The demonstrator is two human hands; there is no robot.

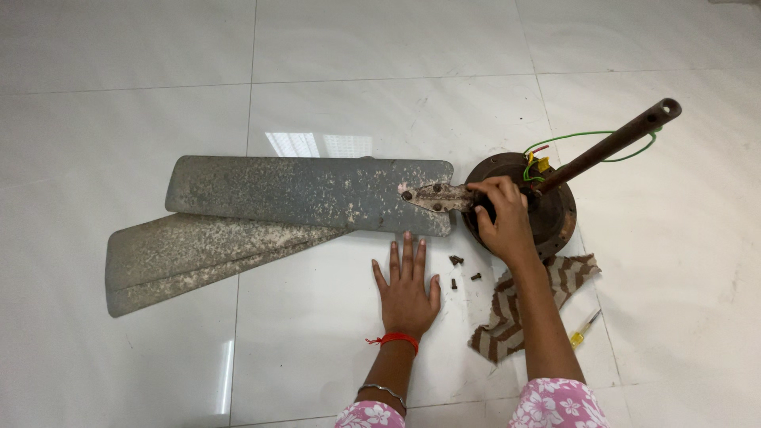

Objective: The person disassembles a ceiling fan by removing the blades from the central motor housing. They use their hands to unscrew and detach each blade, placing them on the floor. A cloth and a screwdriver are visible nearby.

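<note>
1. Fan blade (309, 192), grey and dusty, is lying flat on the floor, its rusty bracket (434, 196) reaching to the brown motor (555, 210).
2. Right hand (501, 215) is curling its fingers around the bracket's end at the motor; judging by that, the blade is being worked at its mount.
3. Left hand (406, 287) is pressing flat on the floor (333, 47), fingers spread wide, holding nothing.
4. Loose screws (460, 270) are sitting just beside it (small, easy to scatter); the next move calls for a steady grip at the joint.
5. Two more blades (198, 255) are lying underneath.
6. White glossy tiles are reflecting a window; a striped cloth (519, 305) and a yellow screwdriver (584, 329) are lying near.
</note>
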